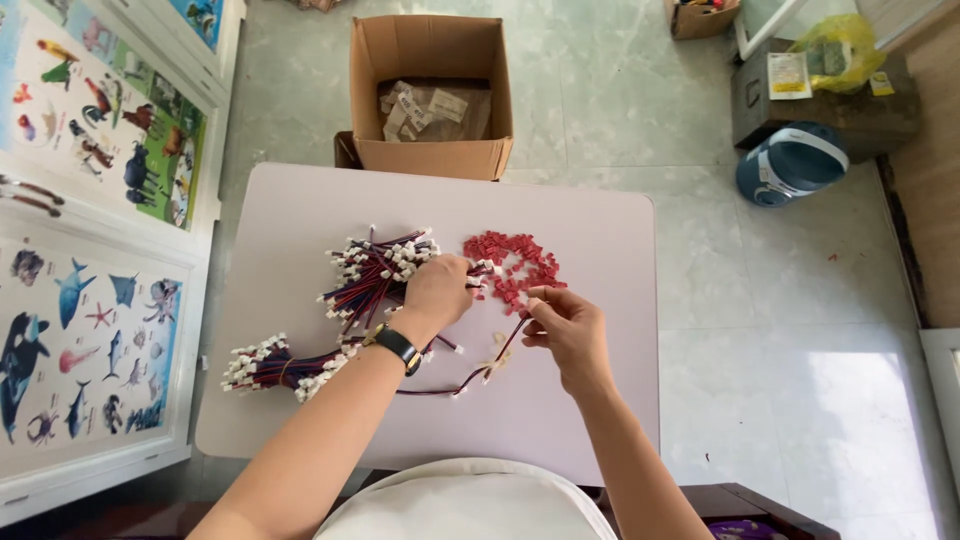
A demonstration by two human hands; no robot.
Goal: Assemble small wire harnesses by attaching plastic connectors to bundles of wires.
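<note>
the right hand point(567, 328) is pinching a red-and-black wire lead point(490, 365) near the table's point(600, 420) near edge, its grip pressed together on the tip. the left hand point(437, 290) is closing on a white connector point(484, 268) beside the red caps point(515, 268). this looks like the capping step; next calls for careful alignment. farther off, a cardboard box point(430, 150) is sitting open.

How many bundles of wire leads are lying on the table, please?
2: one bundle under the left hand, another bundle near the table's left edge.
</note>
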